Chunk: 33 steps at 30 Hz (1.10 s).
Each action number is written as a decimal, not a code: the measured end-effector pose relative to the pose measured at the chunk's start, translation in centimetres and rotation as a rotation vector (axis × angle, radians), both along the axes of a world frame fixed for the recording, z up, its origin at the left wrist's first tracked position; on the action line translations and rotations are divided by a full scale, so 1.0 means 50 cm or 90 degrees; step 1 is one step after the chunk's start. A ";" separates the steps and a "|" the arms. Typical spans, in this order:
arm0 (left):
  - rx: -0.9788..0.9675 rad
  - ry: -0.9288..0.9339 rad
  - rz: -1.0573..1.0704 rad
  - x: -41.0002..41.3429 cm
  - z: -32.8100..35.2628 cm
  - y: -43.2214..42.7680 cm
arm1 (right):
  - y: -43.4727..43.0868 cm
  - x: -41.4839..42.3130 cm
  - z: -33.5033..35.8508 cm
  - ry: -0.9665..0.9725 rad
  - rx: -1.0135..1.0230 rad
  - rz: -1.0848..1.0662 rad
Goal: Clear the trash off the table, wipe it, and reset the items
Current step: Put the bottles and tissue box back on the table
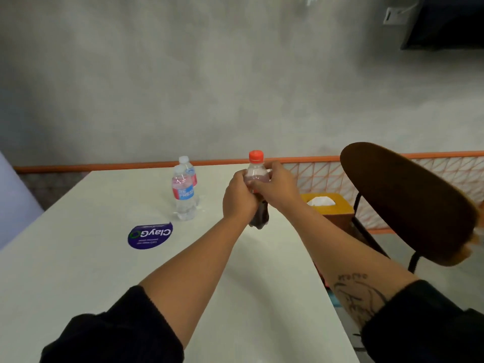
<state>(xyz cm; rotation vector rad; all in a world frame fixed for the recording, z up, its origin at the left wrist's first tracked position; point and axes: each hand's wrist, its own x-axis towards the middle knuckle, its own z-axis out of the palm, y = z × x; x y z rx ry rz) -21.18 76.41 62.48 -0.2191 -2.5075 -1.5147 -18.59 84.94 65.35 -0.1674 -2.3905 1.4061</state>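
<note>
White table [78,258] with two upright water bottles [184,197] close together, a purple round sticker [150,235] near them

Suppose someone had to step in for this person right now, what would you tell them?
Left hand and right hand both grip the cola bottle, upright near the table's right edge.
Two water bottles stand together further left, with a purple sticker nearer.
The tissue box sits off the table, to the right.
Done: trash seems gone; wiping cannot be judged.
Left: place the cola bottle, probably return the tissue box.
</note>
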 end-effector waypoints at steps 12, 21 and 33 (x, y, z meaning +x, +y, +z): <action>-0.008 0.194 0.092 -0.137 -0.033 -0.271 | -0.172 -0.173 -0.035 -0.033 -0.003 -0.047; 0.090 0.026 0.152 -0.286 -0.097 -0.368 | -0.235 -0.292 -0.071 -0.067 0.017 -0.047; 0.179 -0.112 0.034 -0.326 -0.155 -0.359 | -0.278 -0.331 -0.106 -0.088 0.009 -0.048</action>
